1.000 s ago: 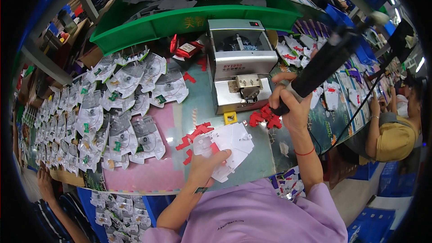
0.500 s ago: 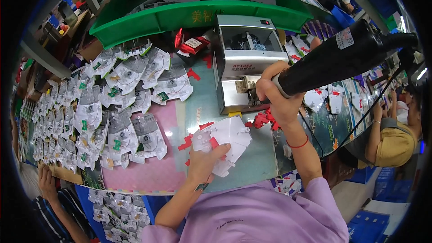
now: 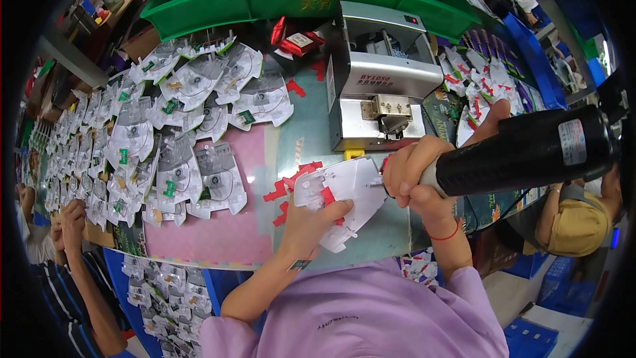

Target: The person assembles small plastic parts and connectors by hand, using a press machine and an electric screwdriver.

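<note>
My left hand (image 3: 309,231) grips a white plastic shell (image 3: 358,189) by its left side, the thumb lying beside a small red plastic piece (image 3: 328,195) on it. Wrapped in my right hand (image 3: 419,174) is a black electric screwdriver (image 3: 523,156), tilted almost level. Its metal bit (image 3: 375,185) points left over the shell's right edge; whether the tip touches the shell, I cannot tell. Just beyond stands a silver screw feeder (image 3: 384,79). Loose red plastic pieces (image 3: 281,189) lie beside and partly behind the shell.
Rows of white shells with green circuit boards (image 3: 169,189) cover the left side of the table. A green bin (image 3: 265,1) stands at the back. More white and red parts (image 3: 480,79) lie at the right. People's arms (image 3: 86,275) show at the left.
My right hand has brought the screwdriver from the screw feeder's front toward me, lowering it so the bit is at the shell. The left hand still holds the shell.
</note>
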The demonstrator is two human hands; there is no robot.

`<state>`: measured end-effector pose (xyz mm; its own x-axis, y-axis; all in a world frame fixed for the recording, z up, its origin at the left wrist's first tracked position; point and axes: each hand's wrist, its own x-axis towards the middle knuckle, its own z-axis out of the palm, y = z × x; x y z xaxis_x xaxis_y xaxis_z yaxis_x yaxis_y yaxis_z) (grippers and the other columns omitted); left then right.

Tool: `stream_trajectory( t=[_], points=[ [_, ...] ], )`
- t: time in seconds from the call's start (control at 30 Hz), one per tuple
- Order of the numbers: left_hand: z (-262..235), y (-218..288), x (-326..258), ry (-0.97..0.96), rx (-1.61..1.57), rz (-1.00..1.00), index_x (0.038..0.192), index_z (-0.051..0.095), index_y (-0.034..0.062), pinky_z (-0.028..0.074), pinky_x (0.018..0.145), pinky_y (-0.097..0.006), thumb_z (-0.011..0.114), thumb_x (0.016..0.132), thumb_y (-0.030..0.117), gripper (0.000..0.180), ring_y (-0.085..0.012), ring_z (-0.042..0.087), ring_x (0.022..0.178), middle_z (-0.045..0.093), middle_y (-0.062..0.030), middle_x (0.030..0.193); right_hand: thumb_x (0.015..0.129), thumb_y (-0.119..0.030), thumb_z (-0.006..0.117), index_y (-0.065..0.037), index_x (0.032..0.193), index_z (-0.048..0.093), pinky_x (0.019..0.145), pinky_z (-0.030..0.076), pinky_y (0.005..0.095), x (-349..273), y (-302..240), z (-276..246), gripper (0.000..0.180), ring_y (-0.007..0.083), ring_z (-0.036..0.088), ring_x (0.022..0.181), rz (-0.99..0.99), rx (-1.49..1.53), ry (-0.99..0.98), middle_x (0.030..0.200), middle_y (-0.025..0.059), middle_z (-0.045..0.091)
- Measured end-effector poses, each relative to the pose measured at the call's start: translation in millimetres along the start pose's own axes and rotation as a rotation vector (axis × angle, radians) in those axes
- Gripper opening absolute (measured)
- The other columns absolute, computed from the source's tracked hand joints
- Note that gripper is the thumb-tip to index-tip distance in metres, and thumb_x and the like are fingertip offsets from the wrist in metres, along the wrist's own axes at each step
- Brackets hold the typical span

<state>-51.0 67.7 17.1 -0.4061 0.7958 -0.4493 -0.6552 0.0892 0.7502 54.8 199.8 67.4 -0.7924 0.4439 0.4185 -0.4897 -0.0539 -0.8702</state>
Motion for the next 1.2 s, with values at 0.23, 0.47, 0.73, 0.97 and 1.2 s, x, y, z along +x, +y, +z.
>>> stream_trajectory(
  t=[0.23, 0.47, 0.73, 0.97, 1.2],
  points=[
    [3.3, 5.7, -4.3, -0.071, -0.014, -0.113, 0.099, 0.051, -0.0014, 0.051, 0.061, -0.027, 0.066, 0.065, -0.003, 0.037, -0.0154, 0.060, 0.071, 0.060, -0.0088, 0.087, 0.085, -0.050, 0.037, 0.006, 0.078, 0.051, 0.057, 0.042, 0.0277, -2.2, 7.0, -12.8, 0.058, 0.0189, 0.052, 0.062, 0.009, 0.284, -0.291, 0.069, 0.0152, 0.054],
    [5.1, 18.1, -7.4, -0.140, 0.023, -0.174, 0.100, 0.051, -0.0012, 0.050, 0.062, -0.028, 0.068, 0.064, -0.001, 0.039, -0.0163, 0.060, 0.071, 0.060, -0.0087, 0.087, 0.083, -0.039, 0.045, 0.004, 0.077, 0.051, 0.056, 0.042, 0.0282, -1.1, 2.3, -11.9, 0.044, 0.0186, 0.052, 0.060, -0.047, 0.120, -0.197, 0.066, 0.0129, 0.054],
    [4.4, 1.6, -1.4, -0.118, 0.055, -0.087, 0.100, 0.051, -0.0013, 0.050, 0.062, -0.027, 0.069, 0.062, 0.002, 0.042, -0.0151, 0.059, 0.072, 0.059, -0.0079, 0.086, 0.080, -0.025, 0.055, 0.001, 0.074, 0.050, 0.054, 0.042, 0.0288, 5.5, -8.9, -9.8, 0.027, 0.0183, 0.052, 0.057, -0.146, -0.120, -0.070, 0.062, 0.0099, 0.052],
    [0.1, -3.4, 2.5, -0.077, 0.119, -0.115, 0.101, 0.051, -0.0023, 0.050, 0.061, -0.026, 0.070, 0.062, 0.004, 0.044, -0.0149, 0.059, 0.074, 0.059, -0.0096, 0.089, 0.072, -0.003, 0.061, -0.001, 0.076, 0.049, 0.050, 0.041, 0.0232, 28.7, -9.1, -22.6, 0.014, 0.0137, 0.051, 0.052, -0.306, -0.229, 0.056, 0.061, 0.0082, 0.053],
    [-4.1, -14.5, 3.5, -0.112, 0.118, -0.191, 0.102, 0.053, -0.0025, 0.049, 0.061, -0.025, 0.069, 0.063, 0.002, 0.043, -0.0146, 0.060, 0.076, 0.060, -0.0098, 0.091, 0.077, -0.011, 0.056, -0.001, 0.072, 0.044, 0.045, 0.037, 0.0242, 38.7, 7.3, -21.2, 0.016, 0.0125, 0.043, 0.045, -0.140, -0.520, 0.313, 0.056, 0.0062, 0.045]
  ],
)
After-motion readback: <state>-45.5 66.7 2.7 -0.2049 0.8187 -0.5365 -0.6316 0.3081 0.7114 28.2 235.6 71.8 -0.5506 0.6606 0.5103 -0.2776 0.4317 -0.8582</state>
